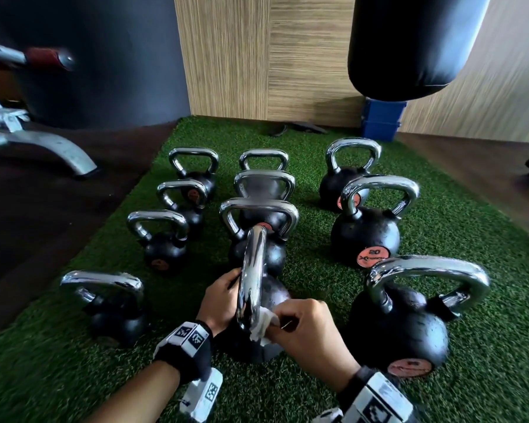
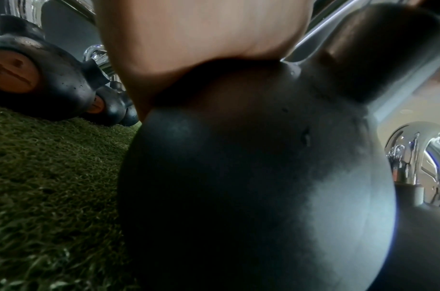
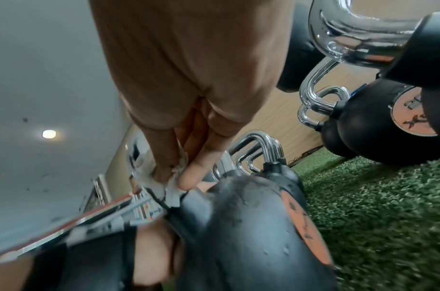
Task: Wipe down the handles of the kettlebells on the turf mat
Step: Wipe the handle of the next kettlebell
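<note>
Several black kettlebells with chrome handles stand in rows on the green turf mat [image 1: 318, 279]. The nearest middle kettlebell [image 3: 251, 226] has its handle [image 1: 252, 276] turned edge-on to me. My left hand [image 1: 225, 297] grips that handle from the left side, and its palm [image 2: 201, 39] fills the top of the left wrist view above the black ball [image 2: 251, 177]. My right hand [image 1: 298, 326] pinches a crumpled white cloth [image 1: 264, 323] against the lower near end of the handle. In the right wrist view the fingers [image 3: 186, 177] press the cloth [image 3: 169, 187] onto the chrome just above the ball.
A large kettlebell [image 1: 409, 319] stands close on the right and a smaller one [image 1: 113, 306] on the left. A black punching bag [image 1: 409, 44] hangs at the back right over a blue box [image 1: 382, 120]. A grey bench frame [image 1: 43, 148] sits on the dark floor to the left.
</note>
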Demonstrator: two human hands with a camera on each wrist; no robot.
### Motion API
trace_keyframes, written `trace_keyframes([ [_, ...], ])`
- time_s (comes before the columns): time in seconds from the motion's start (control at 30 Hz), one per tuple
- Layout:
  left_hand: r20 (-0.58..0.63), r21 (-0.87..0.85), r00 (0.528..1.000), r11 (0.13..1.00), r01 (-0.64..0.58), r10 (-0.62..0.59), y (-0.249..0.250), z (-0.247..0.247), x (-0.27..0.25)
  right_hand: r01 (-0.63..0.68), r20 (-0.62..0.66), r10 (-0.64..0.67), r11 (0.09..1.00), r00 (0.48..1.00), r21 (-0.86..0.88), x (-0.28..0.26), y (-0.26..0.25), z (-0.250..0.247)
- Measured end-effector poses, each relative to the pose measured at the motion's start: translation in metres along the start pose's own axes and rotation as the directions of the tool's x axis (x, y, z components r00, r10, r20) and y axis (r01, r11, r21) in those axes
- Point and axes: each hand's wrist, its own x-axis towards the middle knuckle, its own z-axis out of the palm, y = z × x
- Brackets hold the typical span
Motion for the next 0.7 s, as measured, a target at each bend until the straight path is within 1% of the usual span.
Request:
trace_keyframes([
  [0.1, -0.005, -0.025, 1.000, 1.000, 0.000, 0.000, 0.002, 0.001, -0.001, 0.019, 0.012, -0.019, 0.999, 1.000, -0.036, 0.001, 0.006, 0.004],
  [0.23, 0.003, -0.026, 1.000, 0.999, 0.030, -0.030, -0.001, 0.000, 0.003, 0.146, 0.142, -0.131, 0.985, 0.981, -0.094, 0.026, 0.011, -0.005],
  [0.3, 0.005, -0.034, 0.999, 0.998, 0.044, -0.044, -0.006, 0.002, 0.006, 0.189, 0.261, -0.154, 0.975, 0.953, -0.117, 0.048, 0.010, -0.008],
  [0.37, -0.012, -0.095, 0.998, 0.993, 0.064, -0.066, -0.008, 0.003, 0.007, 0.219, 0.412, -0.130, 0.960, 0.902, -0.176, 0.066, 0.004, -0.009],
  [0.4, -0.015, -0.139, 0.996, 0.987, 0.082, -0.085, -0.009, 0.004, 0.007, 0.234, 0.463, -0.125, 0.955, 0.877, -0.185, 0.072, 0.002, -0.010],
  [0.47, -0.015, -0.218, 0.993, 0.969, 0.114, -0.120, -0.011, 0.006, 0.009, 0.254, 0.522, -0.146, 0.957, 0.840, -0.142, 0.081, -0.004, -0.016],
  [0.5, -0.008, -0.247, 0.992, 0.961, 0.122, -0.127, -0.011, 0.006, 0.009, 0.256, 0.553, -0.160, 0.962, 0.817, -0.099, 0.084, -0.005, -0.018],
  [0.57, 0.004, -0.298, 0.992, 0.946, 0.124, -0.129, -0.015, 0.007, 0.010, 0.199, 0.597, -0.137, 0.979, 0.791, -0.038, 0.089, -0.006, -0.022],
  [0.63, 0.011, -0.291, 0.992, 0.949, 0.124, -0.126, -0.019, 0.007, 0.012, 0.153, 0.615, -0.095, 0.987, 0.783, -0.043, 0.092, -0.005, -0.022],
  [0.7, 0.003, -0.272, 0.991, 0.954, 0.128, -0.132, -0.021, 0.007, 0.014, 0.150, 0.617, -0.085, 0.987, 0.783, -0.054, 0.095, -0.001, -0.020],
])
